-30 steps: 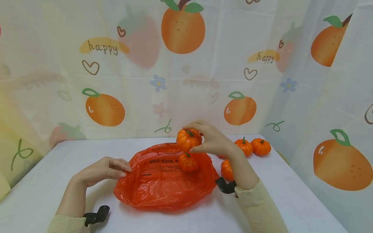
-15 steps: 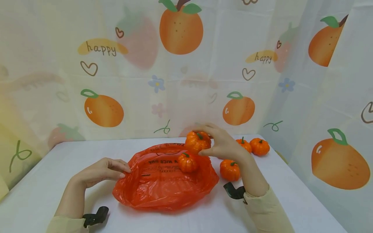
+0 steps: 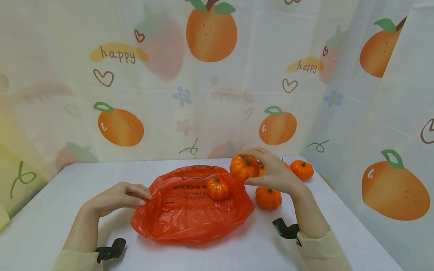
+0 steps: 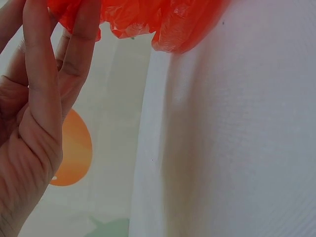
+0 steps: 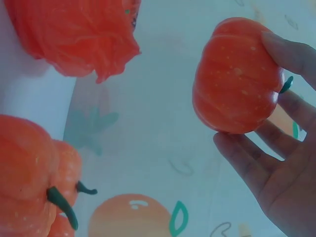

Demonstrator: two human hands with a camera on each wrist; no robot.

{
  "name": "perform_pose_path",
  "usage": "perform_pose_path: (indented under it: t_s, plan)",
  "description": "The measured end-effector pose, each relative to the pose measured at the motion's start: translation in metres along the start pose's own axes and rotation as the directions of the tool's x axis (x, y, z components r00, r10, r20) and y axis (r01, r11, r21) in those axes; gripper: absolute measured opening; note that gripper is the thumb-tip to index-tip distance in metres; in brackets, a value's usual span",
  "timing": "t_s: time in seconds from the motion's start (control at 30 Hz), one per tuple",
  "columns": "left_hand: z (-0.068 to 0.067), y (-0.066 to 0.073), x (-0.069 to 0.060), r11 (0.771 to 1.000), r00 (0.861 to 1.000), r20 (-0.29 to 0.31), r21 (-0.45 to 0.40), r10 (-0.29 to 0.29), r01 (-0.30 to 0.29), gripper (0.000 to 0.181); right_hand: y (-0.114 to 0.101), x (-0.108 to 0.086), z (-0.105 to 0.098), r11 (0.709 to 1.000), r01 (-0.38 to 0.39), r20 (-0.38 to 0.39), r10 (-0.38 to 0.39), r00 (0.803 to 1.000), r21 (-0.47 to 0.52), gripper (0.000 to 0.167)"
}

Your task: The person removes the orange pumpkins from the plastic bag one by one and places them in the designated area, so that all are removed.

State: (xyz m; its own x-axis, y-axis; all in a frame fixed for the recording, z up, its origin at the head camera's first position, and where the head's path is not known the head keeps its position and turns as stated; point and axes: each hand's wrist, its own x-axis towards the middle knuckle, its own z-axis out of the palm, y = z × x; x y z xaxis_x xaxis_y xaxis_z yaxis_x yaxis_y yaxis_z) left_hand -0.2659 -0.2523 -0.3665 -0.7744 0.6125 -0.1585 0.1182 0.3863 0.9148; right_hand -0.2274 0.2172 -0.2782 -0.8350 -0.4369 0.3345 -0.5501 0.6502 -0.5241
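A red plastic bag (image 3: 190, 224) lies on the table with its mouth spread wide. My left hand (image 3: 113, 200) pinches the bag's left edge; in the left wrist view the fingers (image 4: 42, 79) meet the crinkled film at the top. One small orange pumpkin (image 3: 218, 188) with a green stem sits inside the bag, at its right. Above the bag's right rim, my right hand (image 3: 276, 174) grips another small pumpkin (image 3: 241, 168) between thumb and fingers. The right wrist view shows this held pumpkin (image 5: 239, 79) raised, its stem towards the palm.
To the right of the bag stands a pumpkin (image 3: 268, 198) on the white table (image 3: 325, 226). Farther back is another pumpkin (image 3: 301, 170), with more partly hidden behind my right hand. A fruit-print curtain (image 3: 230, 86) hangs behind the table.
My right hand has moved right with its pumpkin, from over the bag to beyond its right rim. The pumpkin beside the bag shows fully now. My left hand stays put.
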Motion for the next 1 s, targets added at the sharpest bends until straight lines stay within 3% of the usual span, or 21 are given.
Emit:
perform_pose_path:
  t_s: [0.53, 1.0]
  plan:
    - [-0.001, -0.002, 0.001, 1.000, 1.000, 0.008, 0.004, -0.004, 0.004, 0.027, 0.017, -0.026, -0.009, 0.998, -0.059, -0.029, 0.059, 0.998, -0.011, 0.065]
    - [-0.001, -0.003, 0.002, 1.000, 1.000, 0.009, 0.008, -0.001, 0.001, 0.028, 0.026, -0.035, -0.023, 0.995, -0.101, -0.046, 0.100, 0.994, -0.011, 0.065]
